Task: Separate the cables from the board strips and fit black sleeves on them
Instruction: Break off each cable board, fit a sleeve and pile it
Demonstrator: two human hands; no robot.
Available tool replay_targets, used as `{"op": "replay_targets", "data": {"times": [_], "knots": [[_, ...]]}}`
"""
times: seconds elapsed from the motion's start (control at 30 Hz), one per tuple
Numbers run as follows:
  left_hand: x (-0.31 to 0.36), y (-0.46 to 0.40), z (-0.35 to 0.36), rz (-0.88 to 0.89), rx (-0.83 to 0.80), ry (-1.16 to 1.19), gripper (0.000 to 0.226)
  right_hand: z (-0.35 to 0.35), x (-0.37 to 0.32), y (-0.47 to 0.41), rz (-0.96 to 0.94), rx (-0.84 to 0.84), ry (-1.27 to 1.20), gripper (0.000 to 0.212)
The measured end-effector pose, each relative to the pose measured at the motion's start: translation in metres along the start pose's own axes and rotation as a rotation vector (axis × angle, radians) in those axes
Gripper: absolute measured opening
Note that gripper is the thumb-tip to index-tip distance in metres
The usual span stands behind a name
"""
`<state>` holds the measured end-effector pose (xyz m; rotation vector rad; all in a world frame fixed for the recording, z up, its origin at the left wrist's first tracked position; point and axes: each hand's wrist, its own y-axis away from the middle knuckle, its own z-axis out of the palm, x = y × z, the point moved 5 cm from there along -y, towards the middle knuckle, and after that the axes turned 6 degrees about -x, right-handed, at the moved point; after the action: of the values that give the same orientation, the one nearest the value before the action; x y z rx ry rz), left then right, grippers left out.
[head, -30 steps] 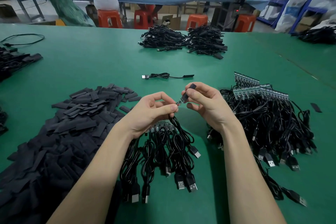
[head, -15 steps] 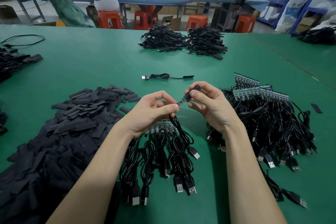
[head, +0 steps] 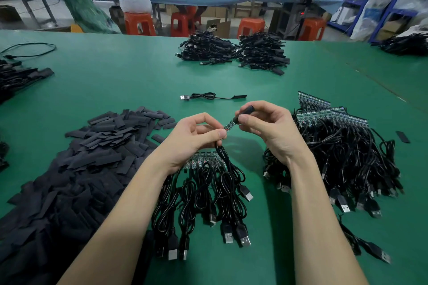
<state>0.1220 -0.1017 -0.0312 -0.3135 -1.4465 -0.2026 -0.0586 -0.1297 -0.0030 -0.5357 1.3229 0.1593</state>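
My left hand (head: 196,136) pinches the end of a black USB cable (head: 228,164) just below its small green board (head: 229,125). My right hand (head: 268,127) pinches a black sleeve (head: 244,112) whose lower end sits over the tip of that board. Below my hands lies a board strip (head: 203,162) with several cables hanging from it toward me. A large heap of loose black sleeves (head: 81,169) covers the table on the left. More board strips with cables (head: 342,146) are piled on the right.
One sleeved cable (head: 213,96) lies alone past my hands. Two piles of finished cables (head: 234,51) sit at the far middle of the green table (head: 115,81). More cables lie at the left edge (head: 16,76) and far right (head: 405,44). People sit at a blue bench behind.
My right hand has lifted slightly and tilted the sleeve, keeping it on the board tip. My left hand holds the cable in the same place.
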Motion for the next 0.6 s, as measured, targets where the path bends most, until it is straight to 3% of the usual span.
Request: {"op": "replay_targets", "data": {"times": [0.4, 0.6], "knots": [[0.0022, -0.0018, -0.0013, 0.014, 0.012, -0.040, 0.020, -0.0033, 0.0028, 0.0040, 0.020, -0.028, -0.067, 0.020], [0.0053, -0.0011, -0.0015, 0.019, -0.001, -0.076, 0.013, -0.0018, 0.0011, 0.0039, 0.024, -0.039, -0.025, 0.019]]}}
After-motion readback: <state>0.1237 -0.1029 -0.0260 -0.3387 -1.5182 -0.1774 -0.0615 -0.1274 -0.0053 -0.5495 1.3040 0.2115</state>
